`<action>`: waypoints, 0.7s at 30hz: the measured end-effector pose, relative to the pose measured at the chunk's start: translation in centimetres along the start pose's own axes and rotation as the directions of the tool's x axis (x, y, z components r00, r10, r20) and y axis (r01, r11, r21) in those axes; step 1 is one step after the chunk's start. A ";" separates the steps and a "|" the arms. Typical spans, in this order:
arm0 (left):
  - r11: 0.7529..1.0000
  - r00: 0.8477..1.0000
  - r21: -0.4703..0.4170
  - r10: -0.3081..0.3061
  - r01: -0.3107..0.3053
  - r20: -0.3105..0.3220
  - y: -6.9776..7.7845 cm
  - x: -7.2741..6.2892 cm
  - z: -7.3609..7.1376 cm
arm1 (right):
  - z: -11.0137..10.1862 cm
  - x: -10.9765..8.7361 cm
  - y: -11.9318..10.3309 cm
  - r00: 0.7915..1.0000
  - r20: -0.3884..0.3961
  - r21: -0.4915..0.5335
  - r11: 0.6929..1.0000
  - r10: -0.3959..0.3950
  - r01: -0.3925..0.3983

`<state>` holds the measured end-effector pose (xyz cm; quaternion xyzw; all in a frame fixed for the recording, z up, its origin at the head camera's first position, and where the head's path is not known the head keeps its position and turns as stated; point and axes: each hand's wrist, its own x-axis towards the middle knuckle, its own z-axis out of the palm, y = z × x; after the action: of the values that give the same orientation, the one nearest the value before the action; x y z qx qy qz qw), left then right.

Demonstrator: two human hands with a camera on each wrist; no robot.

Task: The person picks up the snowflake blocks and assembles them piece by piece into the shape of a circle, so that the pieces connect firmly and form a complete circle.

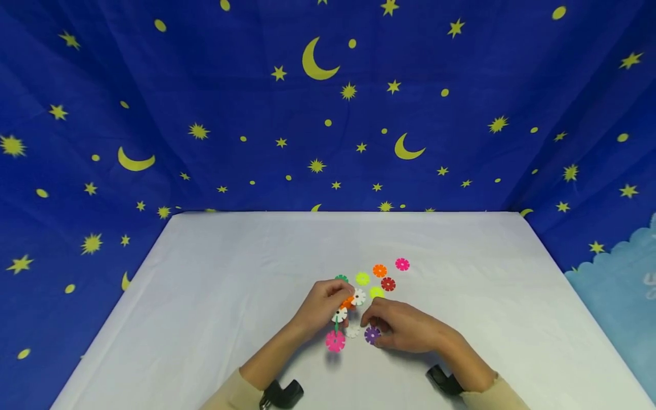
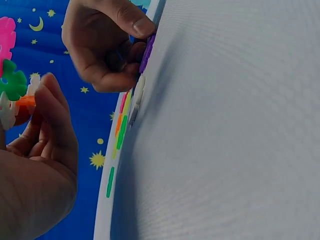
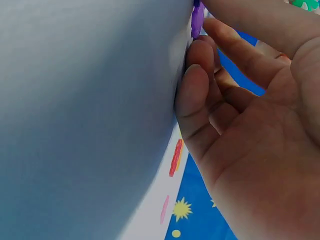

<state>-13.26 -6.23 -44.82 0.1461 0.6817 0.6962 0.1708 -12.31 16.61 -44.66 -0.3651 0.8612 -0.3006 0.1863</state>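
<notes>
In the head view, my left hand (image 1: 319,307) pinches a chain of slotted plastic flower discs by an orange disc (image 1: 347,303). White discs (image 1: 339,314) flank the orange one, and a green disc (image 2: 13,81) joins on a pink disc (image 1: 335,341) at the lower end. My right hand (image 1: 407,327) reaches down to the table with curled fingers. Its thumb and fingertips close around the edges of a purple disc (image 1: 372,335), which also shows between them in the right wrist view. A loose white disc (image 1: 352,331) lies between the two hands.
Beyond the hands, several loose discs lie on the white table (image 1: 230,273): a red disc (image 1: 388,284), an orange one, a pink disc (image 1: 402,264), yellow discs (image 1: 363,278) and a green disc (image 1: 341,278). A blue starry cloth (image 1: 246,97) hangs behind the table and along its sides.
</notes>
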 end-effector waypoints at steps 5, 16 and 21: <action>1.000 1.000 -0.030 -0.005 0.006 0.019 -0.3 -0.1 -0.1 | 0.1 0.1 0.0 1.000 -0.006 0.012 1.000 0.005 -0.005; 1.000 1.000 0.024 -0.009 0.010 -0.026 1.0 -0.6 0.2 | -0.7 0.3 0.0 0.959 -0.283 0.129 0.991 -0.010 0.048; 0.999 1.000 0.034 0.022 -0.021 -0.021 0.0 -0.2 0.0 | -1.1 0.0 -0.1 0.934 -0.355 0.208 0.977 0.034 0.044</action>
<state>-13.03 -6.29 -44.78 0.1488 0.6936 0.6879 0.1536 -12.88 16.94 -43.81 -0.2847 0.8425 -0.4527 0.0642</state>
